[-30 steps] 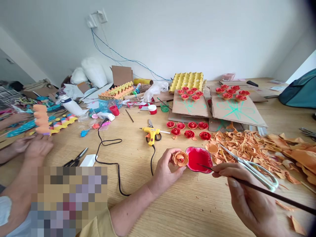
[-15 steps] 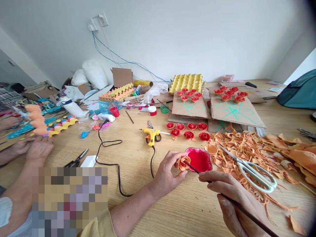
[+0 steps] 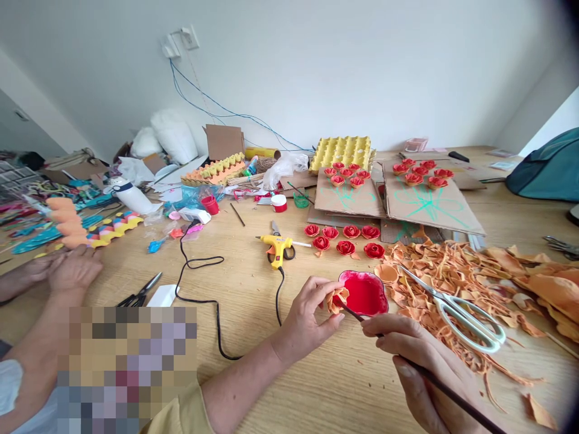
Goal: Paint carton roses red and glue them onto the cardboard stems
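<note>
Between the fingers of my left hand (image 3: 312, 310) is an orange flower (image 3: 337, 299) made of curled petals. A dark, thin paintbrush (image 3: 423, 366) is gripped in my right hand (image 3: 429, 355), its tip against the flower's petals; the bristles are hard to make out. Just behind the flower stands a shallow dish of red paint (image 3: 365, 293). Several red flowers (image 3: 346, 248) lie in two rows on the table beyond it. To the right, scissors with pale handles (image 3: 470, 325) rest on a heap of orange scraps (image 3: 443, 271).
A yellow glue gun (image 3: 277, 248) with a black cord lies ahead. Cardboard sheets (image 3: 434, 205) at the back bear more red flowers beside a yellow egg tray (image 3: 341, 154). At left, another person's hands (image 3: 75, 268) are near an orange carton piece; black scissors (image 3: 140, 291) lie closer.
The flower has turned in my left hand, showing more of its side. My right hand and the paintbrush have shifted slightly left.
</note>
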Available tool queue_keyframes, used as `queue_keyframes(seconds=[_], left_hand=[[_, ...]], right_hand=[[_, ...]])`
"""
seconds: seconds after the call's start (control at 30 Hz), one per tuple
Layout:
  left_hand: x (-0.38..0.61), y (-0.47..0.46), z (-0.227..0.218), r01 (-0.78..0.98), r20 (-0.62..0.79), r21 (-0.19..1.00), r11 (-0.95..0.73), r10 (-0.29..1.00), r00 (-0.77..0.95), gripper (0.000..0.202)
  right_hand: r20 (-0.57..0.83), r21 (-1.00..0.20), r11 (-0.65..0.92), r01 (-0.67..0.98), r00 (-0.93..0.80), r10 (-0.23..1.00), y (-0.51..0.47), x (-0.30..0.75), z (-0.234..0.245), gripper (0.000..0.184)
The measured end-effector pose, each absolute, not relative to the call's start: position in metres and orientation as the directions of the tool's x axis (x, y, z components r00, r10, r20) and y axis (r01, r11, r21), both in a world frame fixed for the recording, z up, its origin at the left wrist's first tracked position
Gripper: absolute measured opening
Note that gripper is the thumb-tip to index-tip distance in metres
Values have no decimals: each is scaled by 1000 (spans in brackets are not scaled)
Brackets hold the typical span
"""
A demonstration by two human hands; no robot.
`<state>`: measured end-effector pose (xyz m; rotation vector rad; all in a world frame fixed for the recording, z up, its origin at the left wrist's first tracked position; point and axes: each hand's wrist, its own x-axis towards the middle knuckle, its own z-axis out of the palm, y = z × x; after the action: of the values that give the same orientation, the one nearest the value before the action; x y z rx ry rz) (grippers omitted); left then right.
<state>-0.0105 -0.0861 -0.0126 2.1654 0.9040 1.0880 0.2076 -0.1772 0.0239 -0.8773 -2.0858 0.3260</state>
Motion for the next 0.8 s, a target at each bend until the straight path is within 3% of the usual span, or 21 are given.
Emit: queue_keyframes(seconds=[0.6, 0.8], left_hand=[[-12, -85, -10, 240, 458, 771, -590, 775, 436, 48], [-11, -86, -10, 181, 500, 755, -631, 732, 463, 48]], right_hand=[[684, -487, 732, 478, -313, 659, -171, 210, 32, 26], [711, -522, 692, 499, -194, 676, -169, 201, 29, 23]])
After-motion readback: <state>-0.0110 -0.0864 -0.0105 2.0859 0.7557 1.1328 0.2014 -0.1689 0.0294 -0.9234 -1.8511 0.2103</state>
